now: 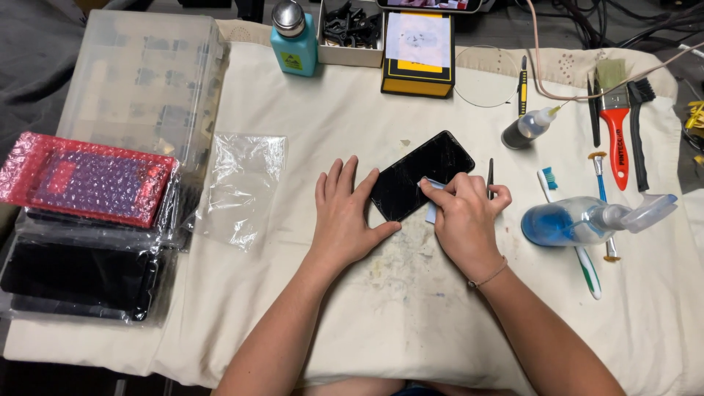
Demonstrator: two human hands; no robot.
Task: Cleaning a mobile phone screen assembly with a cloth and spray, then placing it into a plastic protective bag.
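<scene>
From the head view, a glossy black phone (422, 174) with a cracked glass face lies slantwise on the stained cream cloth (293, 293). The left hand (343, 216) rests flat, fingers spread, bracing its corner; the right hand (463, 220) pinches a small pale-blue card (433, 198) (thin, flat) against its edge.

You get even, soft overhead light; faint shadows under your hands, mild glare on the phone (422, 174), edges slightly bowed.
</scene>
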